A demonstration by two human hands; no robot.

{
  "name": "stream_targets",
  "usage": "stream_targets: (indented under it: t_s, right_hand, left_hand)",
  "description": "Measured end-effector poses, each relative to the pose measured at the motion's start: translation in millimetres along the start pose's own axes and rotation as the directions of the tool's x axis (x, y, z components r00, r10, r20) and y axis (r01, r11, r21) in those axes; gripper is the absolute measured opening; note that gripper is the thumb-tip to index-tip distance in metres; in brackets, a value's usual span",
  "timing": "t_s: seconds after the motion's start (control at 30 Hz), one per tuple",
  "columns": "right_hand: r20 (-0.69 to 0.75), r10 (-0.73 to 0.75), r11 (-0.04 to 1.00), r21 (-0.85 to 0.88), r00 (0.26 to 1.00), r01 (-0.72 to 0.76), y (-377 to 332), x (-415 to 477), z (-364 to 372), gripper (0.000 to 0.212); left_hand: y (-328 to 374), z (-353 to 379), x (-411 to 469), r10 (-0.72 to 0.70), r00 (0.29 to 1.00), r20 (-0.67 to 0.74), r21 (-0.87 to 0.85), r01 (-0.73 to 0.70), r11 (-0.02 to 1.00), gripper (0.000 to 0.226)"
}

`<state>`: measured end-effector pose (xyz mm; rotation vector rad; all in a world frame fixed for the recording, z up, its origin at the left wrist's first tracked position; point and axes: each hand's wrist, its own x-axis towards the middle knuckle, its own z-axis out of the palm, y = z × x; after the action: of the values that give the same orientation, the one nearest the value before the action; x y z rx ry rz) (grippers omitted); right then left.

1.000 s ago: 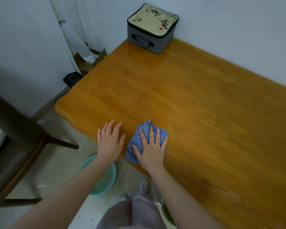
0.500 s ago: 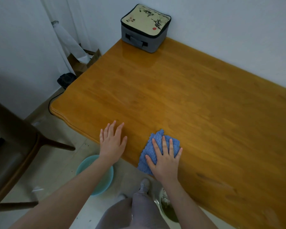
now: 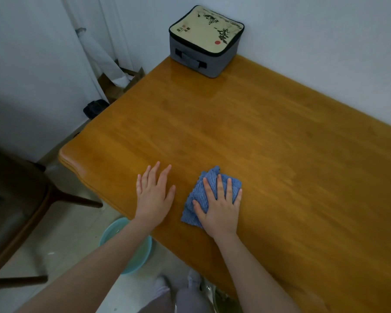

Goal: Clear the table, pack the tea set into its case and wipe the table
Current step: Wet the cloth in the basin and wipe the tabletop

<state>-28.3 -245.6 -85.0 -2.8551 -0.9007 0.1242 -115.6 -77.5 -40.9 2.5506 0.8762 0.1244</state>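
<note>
Head view: your blue cloth (image 3: 209,193) lies bunched on the table (image 3: 269,141) near its front edge, and your right hand (image 3: 219,206) presses flat on top of it, fingers straight and spread, nothing gripped. Just beside it your left hand (image 3: 154,195) rests palm-down on the bare wood, fingers straight too. Far back in the corner by the wall sits the zipped grey case (image 3: 204,41). Below the table edge, a teal basin (image 3: 127,247) on the floor; a chair (image 3: 14,211) stands off to your left.
</note>
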Motion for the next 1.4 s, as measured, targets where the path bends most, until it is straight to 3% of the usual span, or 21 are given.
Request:
stream_targets:
  t_s: [0.43, 0.57, 0.87, 1.07, 1.4]
  right_hand:
    - [-0.013, -0.141, 0.989, 0.053, 0.99, 0.142, 2.7, 95.4, -1.7, 0.071]
    - [-0.029, -0.192, 0.981, 0.023, 0.981, 0.193, -4.1, 135.7, 0.2, 0.07]
    - [0.024, -0.269, 0.958, -0.097, 0.963, 0.27, -27.7, 242.7, -0.6, 0.073]
    - [0.018, -0.179, 0.975, -0.134, 0.984, 0.18, -37.0, 308.6, -6.1, 0.074]
    - [0.049, 0.038, 0.998, -0.057, 0.998, -0.036, 11.9, 345.5, -19.8, 0.07]
  left_hand:
    - [20.6, 6.7, 78.2, -0.119, 0.991, -0.068, -0.022, 0.118, 0.993, 0.053]
    - [22.1, 7.8, 103.4, -0.215, 0.971, -0.108, -0.09, 0.206, 0.974, 0.054]
    - [8.7, 4.0, 174.8, -0.162, 0.983, -0.088, -0.084, 0.155, 0.984, 0.055]
    - [5.2, 2.4, 223.9, -0.048, 0.996, -0.079, -0.048, 0.045, 0.998, 0.056]
    - [5.0, -0.4, 247.7, -0.021, 1.0, -0.016, -0.026, 0.021, 0.999, 0.055]
